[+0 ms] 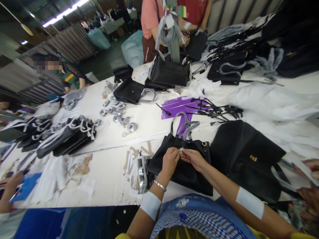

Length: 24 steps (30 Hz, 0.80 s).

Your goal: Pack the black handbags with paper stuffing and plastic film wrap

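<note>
A black handbag (184,169) with grey wrapped handles (185,126) lies on the white table (109,179) right in front of me. My left hand (170,161) and my right hand (193,157) meet over its top edge. Both pinch a small white piece (181,151) between their fingertips; I cannot make out what it is. A silver bangle sits on my left wrist, and white bands wrap both forearms. Beside my left hand, a tape dispenser (142,172) stands among cardboard scraps (134,156).
A second black bag (246,156) lies to the right, black straps (219,111) and purple sheet (179,106) beyond. More bags (67,137) pile at left, coiled grey wraps (119,114) mid-table. Another person's hands (309,186) are at the right edge; people stand across.
</note>
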Tool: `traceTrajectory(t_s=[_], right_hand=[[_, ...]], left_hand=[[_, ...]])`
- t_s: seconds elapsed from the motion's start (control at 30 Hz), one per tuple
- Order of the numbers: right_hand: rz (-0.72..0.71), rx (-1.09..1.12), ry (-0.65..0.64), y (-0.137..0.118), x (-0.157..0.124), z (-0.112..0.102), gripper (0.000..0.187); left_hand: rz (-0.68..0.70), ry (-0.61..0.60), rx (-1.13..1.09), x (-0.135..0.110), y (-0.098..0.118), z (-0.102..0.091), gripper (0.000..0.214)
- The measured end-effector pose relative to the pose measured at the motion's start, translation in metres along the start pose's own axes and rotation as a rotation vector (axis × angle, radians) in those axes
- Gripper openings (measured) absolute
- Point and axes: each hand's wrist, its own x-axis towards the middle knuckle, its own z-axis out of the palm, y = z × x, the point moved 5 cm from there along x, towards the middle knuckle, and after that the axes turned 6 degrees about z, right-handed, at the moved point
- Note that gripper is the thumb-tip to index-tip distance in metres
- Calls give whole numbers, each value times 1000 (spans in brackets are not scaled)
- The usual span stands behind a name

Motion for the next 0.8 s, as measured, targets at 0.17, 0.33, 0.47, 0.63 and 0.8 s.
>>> traceTrajectory(t_s=[0.17, 0.33, 0.47, 0.63, 0.8], right_hand=[[-53, -33, 22, -1, -5, 1, 27], [-148, -121, 125, -1, -9, 4, 28], [-239, -203, 187, -4, -13, 11, 34], [-331, -302, 264, -5, -17, 14, 37], [-373, -332, 349, -1, -15, 15, 31]], left_hand=[[-7, -49, -55, -1, -6, -2, 15], [-137, -9, -214, -2, -22, -11, 20], [-292, -47, -427, -3, -37, -3, 39], [-380, -139, -646, -6, -47, 13, 46], [-386, -66, -698, -8, -49, 12, 32]])
